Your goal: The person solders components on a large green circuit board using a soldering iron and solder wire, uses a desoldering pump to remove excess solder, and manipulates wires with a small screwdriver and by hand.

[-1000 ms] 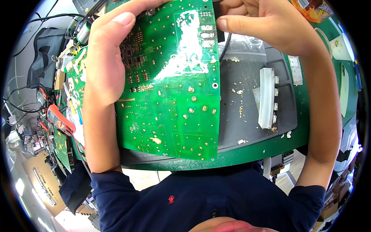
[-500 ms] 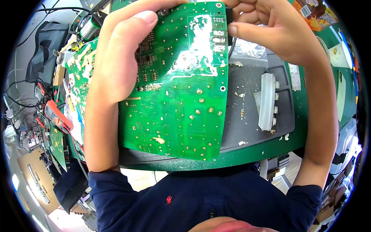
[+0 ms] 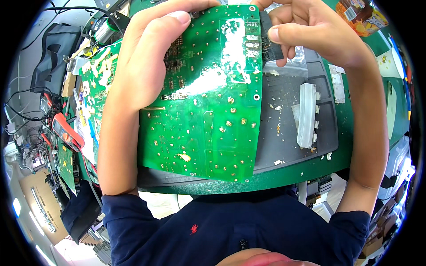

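Note:
A large green circuit board (image 3: 199, 133), solder side up, is held over a dark grey tray (image 3: 284, 155). My left hand (image 3: 146, 62) is closed on the board's upper left, thumb lying over its face. My right hand (image 3: 306, 35) has its fingers curled on a black part (image 3: 270, 51) at the board's upper right edge; whether that part is attached to the board, I cannot tell. In the tray lie a white, ribbed strip-like piece (image 3: 306, 115) and pale crumbs. A clear plastic bag (image 3: 293, 68) lies partly behind the board.
At the left are a second circuit board (image 3: 95, 80) with pale blobs, a red multimeter (image 3: 66, 131), a solder spool (image 3: 104, 33) and tangled cables. An orange-and-brown package (image 3: 357, 17) is at the back right. The green mat's edge (image 3: 208, 188) runs across the front.
My hands and the board have shifted right. The board's top is a little lower, and my right fingers have moved down, exposing more of the black part beside its edge.

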Action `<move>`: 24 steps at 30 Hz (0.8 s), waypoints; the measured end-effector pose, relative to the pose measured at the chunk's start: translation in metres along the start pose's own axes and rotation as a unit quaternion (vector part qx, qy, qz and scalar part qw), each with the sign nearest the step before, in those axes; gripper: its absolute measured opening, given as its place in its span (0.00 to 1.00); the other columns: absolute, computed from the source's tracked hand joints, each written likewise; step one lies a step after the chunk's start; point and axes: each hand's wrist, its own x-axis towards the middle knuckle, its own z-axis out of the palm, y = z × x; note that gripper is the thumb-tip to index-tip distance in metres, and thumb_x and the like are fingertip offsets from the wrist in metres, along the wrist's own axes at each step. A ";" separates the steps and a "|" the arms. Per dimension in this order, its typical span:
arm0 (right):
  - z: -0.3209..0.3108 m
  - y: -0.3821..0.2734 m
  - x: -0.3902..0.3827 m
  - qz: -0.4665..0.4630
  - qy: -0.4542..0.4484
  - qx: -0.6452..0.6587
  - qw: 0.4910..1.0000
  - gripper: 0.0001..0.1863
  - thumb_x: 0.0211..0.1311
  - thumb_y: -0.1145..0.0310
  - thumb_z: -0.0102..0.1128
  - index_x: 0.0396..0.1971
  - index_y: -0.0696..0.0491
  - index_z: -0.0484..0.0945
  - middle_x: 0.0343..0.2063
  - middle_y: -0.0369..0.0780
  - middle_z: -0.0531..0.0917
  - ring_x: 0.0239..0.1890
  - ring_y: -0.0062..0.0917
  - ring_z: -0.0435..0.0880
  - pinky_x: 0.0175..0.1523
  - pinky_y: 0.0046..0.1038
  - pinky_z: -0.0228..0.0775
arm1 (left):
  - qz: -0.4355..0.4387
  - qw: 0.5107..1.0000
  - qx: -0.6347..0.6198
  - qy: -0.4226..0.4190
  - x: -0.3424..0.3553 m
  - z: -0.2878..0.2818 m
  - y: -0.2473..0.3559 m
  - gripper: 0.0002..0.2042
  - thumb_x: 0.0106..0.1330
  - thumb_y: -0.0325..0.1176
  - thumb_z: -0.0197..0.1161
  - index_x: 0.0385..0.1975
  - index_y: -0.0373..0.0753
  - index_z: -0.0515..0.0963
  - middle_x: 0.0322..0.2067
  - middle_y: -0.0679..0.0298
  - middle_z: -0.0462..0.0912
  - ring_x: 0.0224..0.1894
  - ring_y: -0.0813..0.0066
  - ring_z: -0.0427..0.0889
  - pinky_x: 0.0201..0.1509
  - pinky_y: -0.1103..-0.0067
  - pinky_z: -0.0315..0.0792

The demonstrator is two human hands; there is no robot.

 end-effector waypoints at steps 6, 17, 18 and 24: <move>0.003 0.004 0.005 -0.014 0.013 -0.001 1.000 0.25 0.67 0.74 0.64 0.58 0.68 0.68 0.31 0.44 0.88 0.34 0.23 0.89 0.39 0.21 0.81 | 0.012 0.996 -0.045 -0.073 0.015 -0.012 -0.026 0.31 0.69 0.46 0.45 0.58 0.22 0.77 0.52 0.49 0.84 0.54 0.65 0.83 0.64 0.75 0.71; -0.001 0.010 0.007 0.027 0.014 -0.069 0.997 0.23 0.68 0.68 0.67 0.56 0.65 0.72 0.34 0.45 0.89 0.34 0.21 0.88 0.40 0.21 0.79 | -0.006 0.994 -0.049 -0.095 0.018 -0.011 -0.038 0.32 0.69 0.47 0.45 0.58 0.22 0.76 0.50 0.50 0.85 0.52 0.68 0.83 0.62 0.76 0.72; -0.001 0.011 0.008 0.049 0.030 -0.078 0.995 0.23 0.68 0.68 0.66 0.55 0.65 0.72 0.34 0.45 0.89 0.34 0.21 0.88 0.40 0.21 0.79 | -0.010 0.994 -0.060 -0.094 0.018 -0.010 -0.038 0.32 0.69 0.47 0.45 0.58 0.22 0.76 0.50 0.50 0.85 0.52 0.68 0.83 0.62 0.75 0.72; -0.004 0.018 0.008 0.007 -0.001 -0.041 0.999 0.22 0.70 0.67 0.64 0.56 0.65 0.71 0.34 0.44 0.88 0.36 0.22 0.88 0.42 0.22 0.79 | -0.019 0.992 -0.021 -0.122 0.020 -0.008 -0.035 0.32 0.69 0.47 0.45 0.58 0.22 0.76 0.50 0.51 0.85 0.51 0.68 0.83 0.62 0.76 0.72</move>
